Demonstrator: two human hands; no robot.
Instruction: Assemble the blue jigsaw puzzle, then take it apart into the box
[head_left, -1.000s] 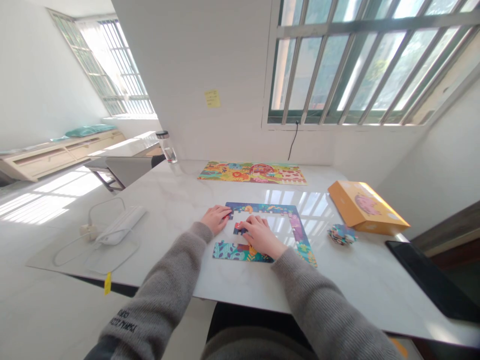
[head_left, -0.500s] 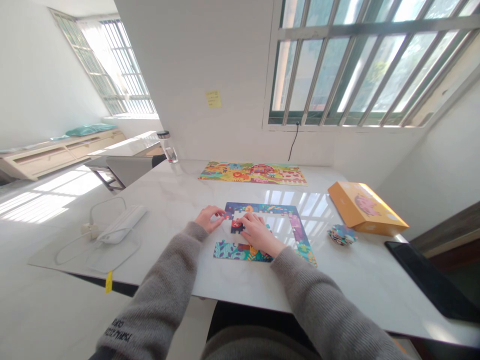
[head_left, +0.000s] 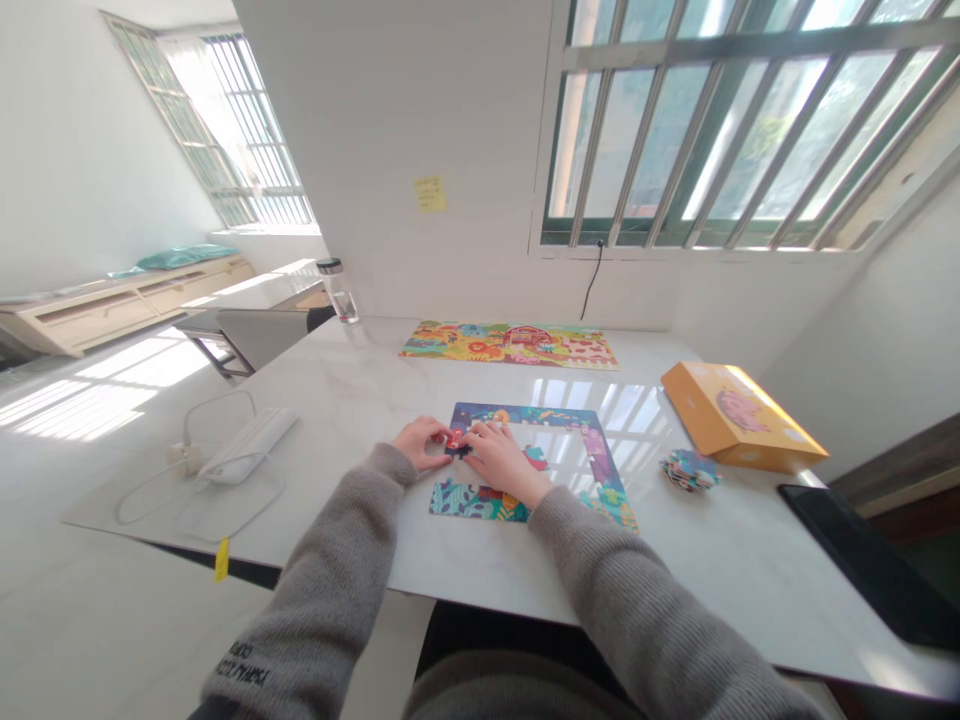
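Note:
A dark puzzle piece with a red figure [head_left: 456,440] lies at the left side of a partly built jigsaw puzzle [head_left: 555,414], beneath its top left corner. My left hand [head_left: 421,443] is closed on the left edge of this piece, thumb and fingers curled together. From the other side my right hand [head_left: 506,462] grips its right edge with the fingertips, the palm over the puzzle's middle. A red and teal piece [head_left: 535,458] shows inside the border, just right of my right hand. Part of the lower border is hidden under that hand.
A finished farm puzzle [head_left: 510,343] lies at the back. On the right are a pile of loose pieces [head_left: 690,470], an orange box [head_left: 742,415] and a black tablet [head_left: 862,560]. A power strip with cables [head_left: 251,445] sits left, a bottle [head_left: 337,290] behind it.
My right hand has slid the dark piece left, up to the puzzle's left side. My left hand now meets it there, its fingers more curled. The view has shifted slightly.

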